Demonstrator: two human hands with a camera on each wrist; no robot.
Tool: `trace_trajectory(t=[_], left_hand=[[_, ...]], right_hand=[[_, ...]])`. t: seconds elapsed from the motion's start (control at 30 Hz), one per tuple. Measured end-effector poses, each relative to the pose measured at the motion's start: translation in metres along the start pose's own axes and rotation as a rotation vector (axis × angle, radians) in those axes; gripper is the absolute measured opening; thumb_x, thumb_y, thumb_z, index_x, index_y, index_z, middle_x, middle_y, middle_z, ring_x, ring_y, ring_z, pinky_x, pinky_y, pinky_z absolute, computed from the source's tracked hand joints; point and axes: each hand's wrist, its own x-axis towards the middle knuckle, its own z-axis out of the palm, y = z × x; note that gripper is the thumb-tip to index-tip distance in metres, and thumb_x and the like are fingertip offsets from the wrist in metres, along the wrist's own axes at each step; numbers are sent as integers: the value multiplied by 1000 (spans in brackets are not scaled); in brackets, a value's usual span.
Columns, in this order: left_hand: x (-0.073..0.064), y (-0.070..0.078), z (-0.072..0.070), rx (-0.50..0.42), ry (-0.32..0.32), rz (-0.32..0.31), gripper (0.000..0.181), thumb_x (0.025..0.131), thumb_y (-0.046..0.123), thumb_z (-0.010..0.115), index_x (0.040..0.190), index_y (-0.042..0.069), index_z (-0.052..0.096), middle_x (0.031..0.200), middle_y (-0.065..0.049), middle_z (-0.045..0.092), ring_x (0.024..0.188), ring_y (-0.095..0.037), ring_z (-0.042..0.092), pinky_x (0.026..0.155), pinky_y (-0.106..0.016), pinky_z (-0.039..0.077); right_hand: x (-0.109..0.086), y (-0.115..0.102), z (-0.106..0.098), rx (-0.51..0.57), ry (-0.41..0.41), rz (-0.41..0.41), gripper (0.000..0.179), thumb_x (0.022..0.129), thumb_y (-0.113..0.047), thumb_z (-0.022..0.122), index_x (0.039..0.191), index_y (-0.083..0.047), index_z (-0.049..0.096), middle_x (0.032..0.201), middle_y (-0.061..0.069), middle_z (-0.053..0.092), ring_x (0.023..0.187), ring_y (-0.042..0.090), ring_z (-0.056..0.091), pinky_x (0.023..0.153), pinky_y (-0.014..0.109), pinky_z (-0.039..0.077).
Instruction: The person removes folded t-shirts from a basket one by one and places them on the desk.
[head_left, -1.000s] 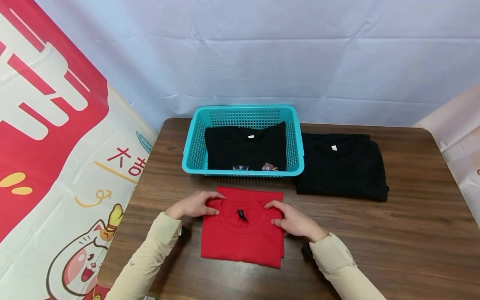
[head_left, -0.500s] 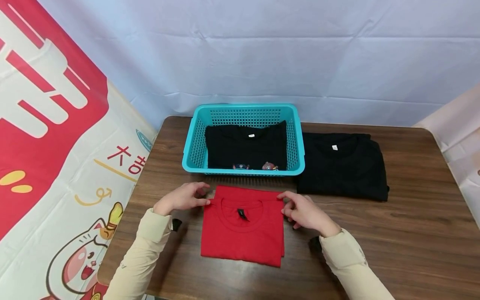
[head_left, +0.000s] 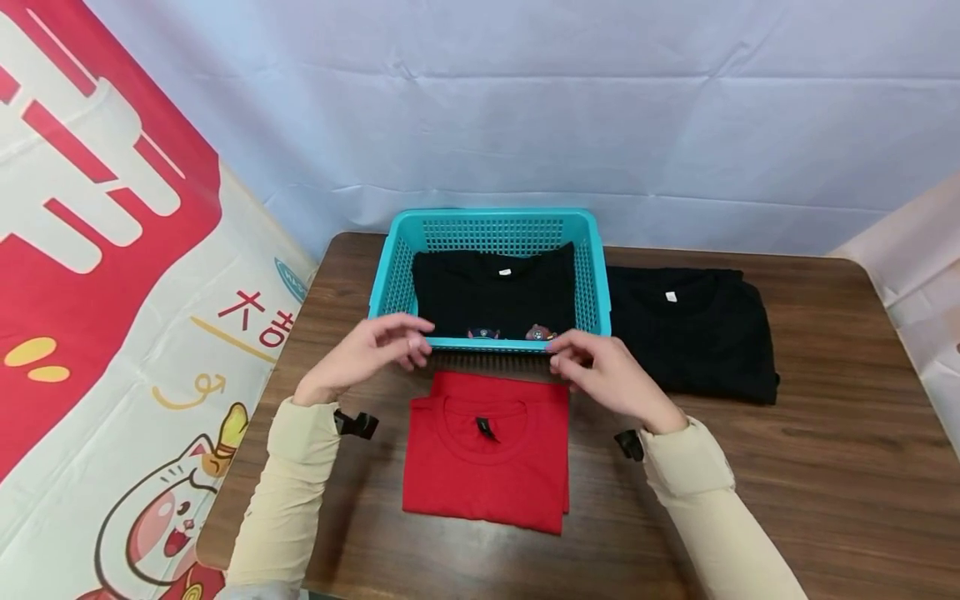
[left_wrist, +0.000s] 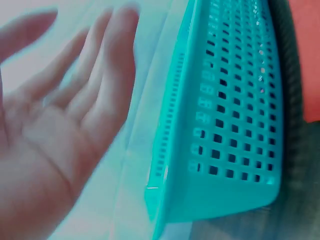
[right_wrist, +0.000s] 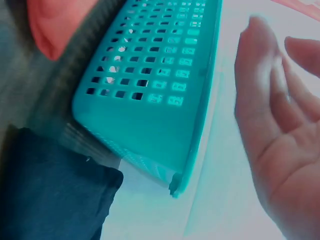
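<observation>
A folded red T-shirt [head_left: 487, 475] with a dark neck label lies on the table in front of a turquoise basket [head_left: 378, 292]. Inside the basket is a folded black T-shirt [head_left: 495, 296] with small cartoon prints along its lower edge. My left hand [head_left: 367, 354] hovers by the basket's front left corner, fingers loosely bent, holding nothing. Near the front right part of the rim is my right hand [head_left: 603, 371], likewise holding nothing. Both wrist views show the palms and relaxed fingers apart from the basket wall.
Another folded black T-shirt [head_left: 690, 337] lies right of the basket on the wooden table [head_left: 817, 433]. A white cloth [head_left: 525, 100] hangs behind the table. A printed red and white banner [head_left: 97, 250] hangs at the left.
Both hands have left the red T-shirt's upper edges and moved forward and up towards the basket's front rim. The red T-shirt, basket and black T-shirts have stayed in place.
</observation>
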Motion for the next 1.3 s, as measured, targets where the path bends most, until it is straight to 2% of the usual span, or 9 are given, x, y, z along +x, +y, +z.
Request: trace_trajectory(t=[0.17, 0.3, 0.5, 0.6, 0.73, 0.9, 1.07, 1.2, 1.3], left_hand=[[29, 2, 1, 64, 278, -98, 31, 99, 21, 54, 129, 9, 57, 115, -19, 64, 99, -23, 65, 88, -44, 54], [52, -1, 3, 190, 380, -200, 35, 99, 24, 53, 131, 10, 55, 116, -15, 62, 97, -24, 62, 88, -42, 53], [83, -15, 8, 513, 310, -385, 52, 99, 33, 51, 141, 4, 43, 135, -22, 52, 117, -34, 53, 98, -48, 46], [92, -20, 11, 578, 274, -487, 59, 99, 36, 50, 145, 2, 35, 145, -24, 41, 129, -37, 43, 106, -51, 40], [100, -21, 14, 609, 284, -576, 66, 99, 38, 50, 149, 3, 27, 152, -26, 27, 134, -41, 36, 108, -56, 36], [106, -19, 16, 643, 308, -604, 70, 99, 39, 49, 152, 4, 21, 154, -27, 21, 135, -46, 35, 109, -59, 33], [109, -19, 16, 628, 310, -592, 67, 98, 37, 52, 150, 3, 26, 151, -26, 29, 132, -43, 38, 108, -55, 37], [109, -22, 13, 623, 295, -582, 67, 97, 35, 54, 148, 1, 27, 149, -25, 35, 133, -41, 39, 107, -53, 39], [108, -27, 11, 566, 269, -592, 71, 97, 36, 54, 150, 2, 23, 151, -23, 34, 135, -39, 39, 108, -52, 39]], right_hand=[[24, -3, 0, -126, 100, -17, 30, 97, -15, 56, 126, -7, 57, 115, 11, 64, 96, 22, 61, 84, 39, 51], [44, -2, 1, -206, 99, 85, 42, 98, -20, 54, 136, -3, 47, 129, 19, 55, 111, 33, 55, 93, 49, 47], [70, 5, 6, -293, -18, 278, 57, 100, -27, 49, 145, 1, 30, 137, 26, 45, 125, 36, 42, 100, 52, 43], [79, 8, 10, -316, -56, 354, 62, 100, -29, 48, 147, 3, 24, 141, 29, 40, 128, 38, 39, 102, 52, 41], [86, 9, 10, -316, -75, 439, 69, 100, -33, 48, 150, 3, 17, 144, 31, 34, 131, 40, 37, 103, 53, 40], [91, 10, 4, -262, -81, 481, 73, 99, -36, 48, 149, 5, 14, 145, 32, 31, 130, 42, 35, 103, 54, 40], [95, 12, -1, -143, -92, 505, 75, 99, -39, 48, 150, 4, 13, 146, 28, 34, 128, 41, 39, 104, 53, 40], [98, 14, -2, -59, -101, 532, 78, 99, -41, 47, 151, 3, 10, 153, 27, 25, 135, 41, 34, 109, 53, 35], [99, 14, -3, -14, -106, 547, 80, 99, -42, 47, 152, 3, 7, 157, 25, 17, 141, 41, 26, 112, 54, 31]])
